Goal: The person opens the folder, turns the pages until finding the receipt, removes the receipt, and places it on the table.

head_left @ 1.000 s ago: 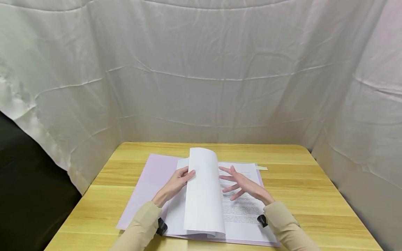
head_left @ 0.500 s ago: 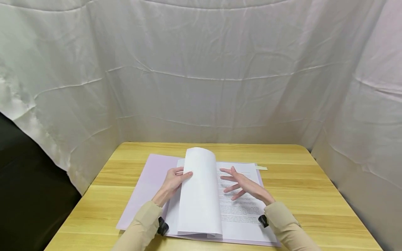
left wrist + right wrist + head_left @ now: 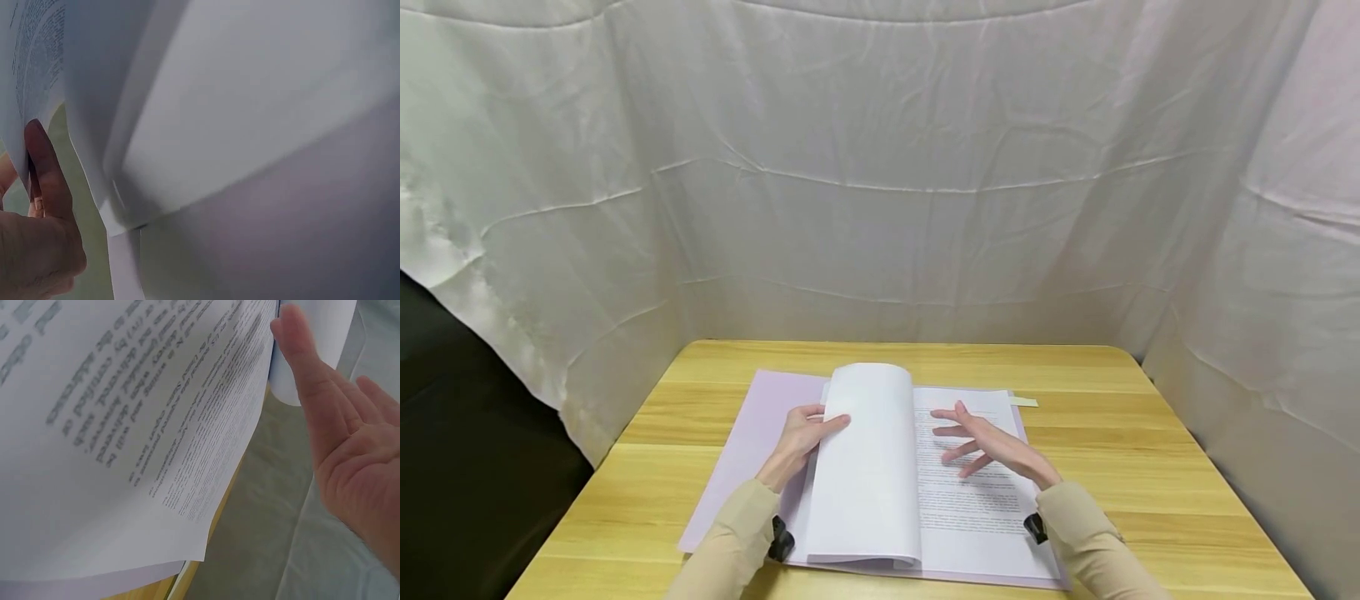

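A lilac folder lies spread on the table with white sheets in it. My left hand pinches the edge of a curled-over page, thumb on top and fingers behind; the left wrist view shows the hand at that edge. The page bows up along the middle and leans to the left, its visible side blank. Over the printed page on the right side, my right hand hovers with spread fingers. In the right wrist view, that hand holds nothing.
A pale tab sticks out past the folder's upper right corner. The wooden table reaches beyond the folder on both sides. Grey cloth hangs behind and at the sides, and something black stands at the left.
My left hand has drawn the curled page further left and lower, uncovering more of the printed page. My right hand has shifted slightly to the right, fingers still spread.
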The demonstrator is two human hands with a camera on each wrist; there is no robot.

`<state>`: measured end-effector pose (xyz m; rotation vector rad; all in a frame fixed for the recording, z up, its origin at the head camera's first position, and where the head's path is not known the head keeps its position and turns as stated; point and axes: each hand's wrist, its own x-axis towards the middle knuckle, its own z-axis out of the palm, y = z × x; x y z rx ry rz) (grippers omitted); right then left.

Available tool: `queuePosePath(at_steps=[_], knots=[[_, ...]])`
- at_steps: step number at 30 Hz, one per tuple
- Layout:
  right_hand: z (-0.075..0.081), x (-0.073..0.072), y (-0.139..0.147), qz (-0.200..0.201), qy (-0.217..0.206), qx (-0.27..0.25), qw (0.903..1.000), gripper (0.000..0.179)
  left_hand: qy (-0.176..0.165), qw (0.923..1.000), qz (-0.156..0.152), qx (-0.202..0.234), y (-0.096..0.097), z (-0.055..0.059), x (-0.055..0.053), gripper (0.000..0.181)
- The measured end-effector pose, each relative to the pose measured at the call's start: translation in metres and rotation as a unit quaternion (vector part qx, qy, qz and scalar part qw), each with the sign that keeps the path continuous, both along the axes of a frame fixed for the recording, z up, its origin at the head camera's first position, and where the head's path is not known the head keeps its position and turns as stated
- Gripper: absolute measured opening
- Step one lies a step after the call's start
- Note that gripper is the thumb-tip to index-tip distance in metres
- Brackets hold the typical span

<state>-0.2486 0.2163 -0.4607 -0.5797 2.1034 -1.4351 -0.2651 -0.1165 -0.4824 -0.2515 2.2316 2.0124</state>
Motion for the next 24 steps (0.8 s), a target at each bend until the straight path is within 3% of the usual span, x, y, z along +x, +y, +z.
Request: queuePosePath(at_steps=[7,15,24], knots=[[-0.002,-0.001,0.003,0.003,0.000,0.005,1.0000,0.062,-0.002,0.9945,0.006,-0.104,-0.011,-0.001,0.002,0.060],[-0.006,-0.001,0.007,0.023,0.024,0.022,0.9992,0.056,0.023,0.9745,0.001,-0.223,-0.018,0.000,0.001,0.062],[-0.007,-0.001,0.008,0.025,0.033,0.025,0.9988,0.056,0.059,0.9532,-0.012,-0.296,-0.022,-0.005,-0.001,0.059]])
